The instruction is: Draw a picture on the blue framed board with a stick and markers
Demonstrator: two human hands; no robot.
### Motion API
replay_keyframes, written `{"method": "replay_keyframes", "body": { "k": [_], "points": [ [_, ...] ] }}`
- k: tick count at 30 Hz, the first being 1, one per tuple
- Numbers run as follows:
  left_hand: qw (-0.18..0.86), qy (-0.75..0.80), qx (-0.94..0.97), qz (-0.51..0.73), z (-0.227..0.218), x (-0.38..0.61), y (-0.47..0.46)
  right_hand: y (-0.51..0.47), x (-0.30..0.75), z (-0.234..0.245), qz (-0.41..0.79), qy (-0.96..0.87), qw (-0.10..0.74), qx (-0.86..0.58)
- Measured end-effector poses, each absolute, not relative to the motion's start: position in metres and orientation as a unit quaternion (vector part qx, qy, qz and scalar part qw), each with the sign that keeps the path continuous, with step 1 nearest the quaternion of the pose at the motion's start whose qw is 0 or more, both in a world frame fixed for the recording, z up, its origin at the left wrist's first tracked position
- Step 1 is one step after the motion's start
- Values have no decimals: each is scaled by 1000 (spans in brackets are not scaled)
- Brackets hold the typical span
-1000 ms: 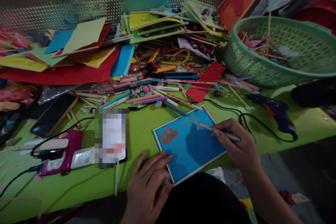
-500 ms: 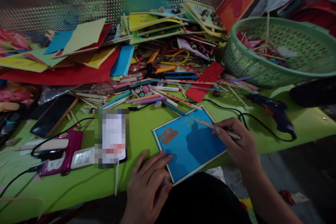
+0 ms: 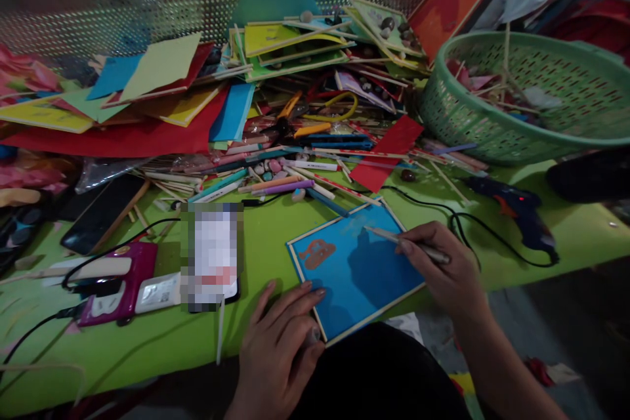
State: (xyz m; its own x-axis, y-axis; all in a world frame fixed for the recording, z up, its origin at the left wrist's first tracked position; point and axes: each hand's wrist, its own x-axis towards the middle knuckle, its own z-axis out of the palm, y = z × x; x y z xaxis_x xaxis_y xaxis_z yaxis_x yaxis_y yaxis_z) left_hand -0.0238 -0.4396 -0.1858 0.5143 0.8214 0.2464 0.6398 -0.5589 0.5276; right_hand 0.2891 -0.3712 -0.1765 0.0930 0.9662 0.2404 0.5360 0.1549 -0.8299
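A blue card edged with thin wooden sticks lies tilted at the front edge of the table. It bears a brown painted shape on its left and a faint pale mark near the top. My right hand pinches a slim, pale pen, its tip at the card's upper middle; whether it touches cannot be told. At the card's lower left corner, my left hand holds the edge, some fingertips flat on the blue surface. Its thumb and index finger are bent around the corner.
Behind the card lie heaped markers, sticks and a red paper strip. A green basket and a glue gun with a lit red light sit right. Phones and a magenta holder lie left; the glue gun's cord runs behind the card.
The pen tip has shifted very slightly left and down. The whole view has moved a little; both hands keep their hold.
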Motion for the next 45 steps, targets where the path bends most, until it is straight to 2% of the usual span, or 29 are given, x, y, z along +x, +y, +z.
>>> {"method": "replay_keyframes", "body": {
  "k": [45],
  "points": [
    [199, 434, 844, 244, -184, -22, -440, -371, 291, -171, 268, -648, 420, -576]
  ]
}}
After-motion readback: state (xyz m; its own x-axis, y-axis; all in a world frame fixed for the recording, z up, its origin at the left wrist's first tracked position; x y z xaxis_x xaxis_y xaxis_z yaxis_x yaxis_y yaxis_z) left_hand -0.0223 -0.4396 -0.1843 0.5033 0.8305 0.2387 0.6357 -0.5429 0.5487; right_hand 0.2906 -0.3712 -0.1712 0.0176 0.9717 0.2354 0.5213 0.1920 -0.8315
